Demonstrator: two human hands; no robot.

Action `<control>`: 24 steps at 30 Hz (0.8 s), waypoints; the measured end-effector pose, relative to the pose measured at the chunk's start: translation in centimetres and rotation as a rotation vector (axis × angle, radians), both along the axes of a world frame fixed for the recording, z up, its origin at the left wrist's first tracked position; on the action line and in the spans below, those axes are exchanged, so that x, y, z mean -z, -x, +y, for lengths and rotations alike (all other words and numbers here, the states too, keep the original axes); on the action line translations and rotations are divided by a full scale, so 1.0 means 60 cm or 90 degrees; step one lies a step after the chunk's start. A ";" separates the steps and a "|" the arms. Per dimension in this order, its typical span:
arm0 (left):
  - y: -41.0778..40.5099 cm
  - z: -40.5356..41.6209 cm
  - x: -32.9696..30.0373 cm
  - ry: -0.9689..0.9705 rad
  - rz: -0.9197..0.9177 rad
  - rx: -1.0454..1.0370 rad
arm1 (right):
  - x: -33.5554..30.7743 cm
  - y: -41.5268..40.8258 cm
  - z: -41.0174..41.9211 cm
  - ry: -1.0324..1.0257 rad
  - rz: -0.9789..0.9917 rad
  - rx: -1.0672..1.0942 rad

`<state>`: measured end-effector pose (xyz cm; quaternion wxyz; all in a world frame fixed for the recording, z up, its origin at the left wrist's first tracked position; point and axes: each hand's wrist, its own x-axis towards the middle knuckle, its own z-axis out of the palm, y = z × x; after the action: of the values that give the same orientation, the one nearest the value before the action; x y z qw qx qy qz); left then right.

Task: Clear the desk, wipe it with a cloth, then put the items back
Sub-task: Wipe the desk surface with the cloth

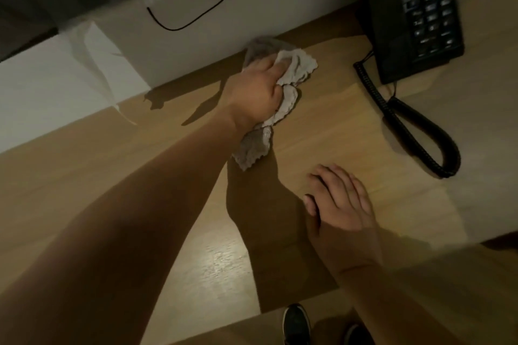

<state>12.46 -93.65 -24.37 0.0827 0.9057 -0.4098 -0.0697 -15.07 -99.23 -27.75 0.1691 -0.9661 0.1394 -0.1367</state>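
My left hand (253, 92) bunched the soft, limp cloth (280, 98) at the far desk (322, 134) edge; right hand (340, 204) lay flat.

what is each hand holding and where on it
The left hand grips the grey cloth bunched at its middle, against the desk. The right hand holds nothing, flat on the desk.

Two bare forearms with no sleeves, left hand (253, 92), right hand (340, 204), dark shoes (295, 325) below

Glossy wood-grain desk (322, 126), rough grey cloth (286, 98), black plastic telephone (392, 45)
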 end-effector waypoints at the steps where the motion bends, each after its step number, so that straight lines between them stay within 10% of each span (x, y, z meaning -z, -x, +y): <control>1: 0.008 0.005 0.001 0.006 -0.006 0.019 | -0.002 -0.001 0.000 -0.004 0.007 0.000; 12: 0.202 0.111 0.019 0.034 0.067 0.277 | -0.017 0.015 -0.003 -0.147 -0.051 0.028; 20: 0.161 0.048 0.016 0.048 0.033 -0.169 | -0.078 0.054 -0.134 -0.238 -0.042 0.055; 24: 0.225 0.018 0.010 0.058 0.039 -0.038 | -0.098 0.082 -0.192 -0.280 -0.027 0.013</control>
<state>-1.05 -92.60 -24.98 0.1383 0.9103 -0.3826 -0.0758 -20.02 -110.74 -21.86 0.3770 -0.9015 0.1717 -0.1250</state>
